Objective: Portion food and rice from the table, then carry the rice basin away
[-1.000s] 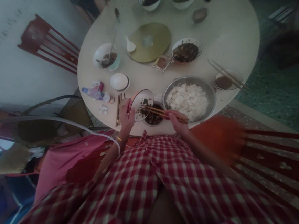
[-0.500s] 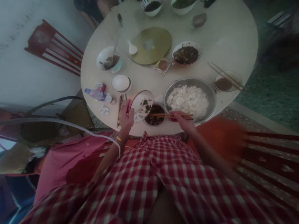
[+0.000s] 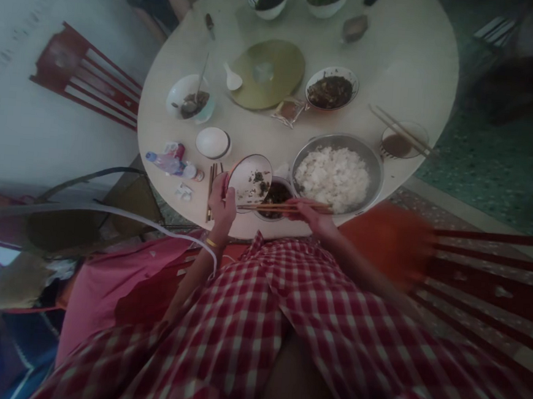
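My left hand (image 3: 223, 205) grips the edge of a white dish (image 3: 244, 182), tilted toward the right, with dark food scraps on its inner face. A pair of wooden chopsticks (image 3: 270, 208) is held in my right hand (image 3: 311, 216); their tips reach across to the lower part of the dish. Beneath the dish's right edge stands a bowl of dark food (image 3: 276, 197), partly hidden by the dish and chopsticks. Just right of it is a large metal basin (image 3: 378, 182) of white rice (image 3: 335, 177).
On the round table (image 3: 410, 69) are a bowl of dark vegetables (image 3: 331, 91), a green turntable (image 3: 286, 66), a bowl with a spoon (image 3: 186, 98), an upturned white bowl (image 3: 212, 142) and a plastic bottle (image 3: 163, 162). Red chairs flank me; a person sits at the far left.
The chopsticks have moved left, from over the bowl of dark food to the lower part of the tilted dish. My right hand has shifted left with them. The view has shifted slightly.
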A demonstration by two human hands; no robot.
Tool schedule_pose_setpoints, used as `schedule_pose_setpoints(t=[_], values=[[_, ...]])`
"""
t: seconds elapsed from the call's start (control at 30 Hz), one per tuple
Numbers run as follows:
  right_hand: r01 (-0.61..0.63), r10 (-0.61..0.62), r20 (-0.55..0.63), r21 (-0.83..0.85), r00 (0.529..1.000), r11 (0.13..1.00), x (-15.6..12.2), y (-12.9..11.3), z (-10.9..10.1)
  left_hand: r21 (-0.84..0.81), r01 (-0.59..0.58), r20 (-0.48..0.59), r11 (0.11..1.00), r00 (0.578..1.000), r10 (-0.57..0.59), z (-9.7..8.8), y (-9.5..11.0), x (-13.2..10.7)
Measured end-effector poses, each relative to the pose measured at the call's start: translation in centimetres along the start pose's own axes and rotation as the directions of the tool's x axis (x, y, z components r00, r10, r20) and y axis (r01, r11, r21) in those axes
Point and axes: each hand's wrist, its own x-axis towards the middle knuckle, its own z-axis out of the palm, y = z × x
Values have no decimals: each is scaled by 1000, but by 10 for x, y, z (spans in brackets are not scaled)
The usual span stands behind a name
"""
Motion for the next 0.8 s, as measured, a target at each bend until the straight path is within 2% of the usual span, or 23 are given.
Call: schedule_pose_setpoints(t=[0.07,0.2,0.37,0.43,0.57,0.63,0.73,0.8], values=[[-6,6,4,-2,1000,1000,1,1,0,-12,3,2,1000,1000,-3,1,0,-1],[27,-32,-88,-58,996,998,4,-1,-4,-33,20,2,999,1000,-20,3,-1,-1],[85,-87,-20,-75,996,994,0,-1,15,-39,37,1,999,999,-37,5,2,0],[84,-91,-63,-100,994,991,-2,2,15,-27,48,2,998,999,-48,4,3,1],[50,-70,-184,-111,980,993,-3,8,1,-17,51,-1,999,999,-51,3,4,1],[54,-68,-165,-89,984,995,-4,8,1,-32,53,2,998,999,-53,3,4,0],[72,-75,-71,-51,995,996,-3,9,11,-41,66,25,997,998,-65,4,5,0],[82,-85,-67,-47,994,996,1,11,13,-32,69,33,997,997,-68,4,7,1]])
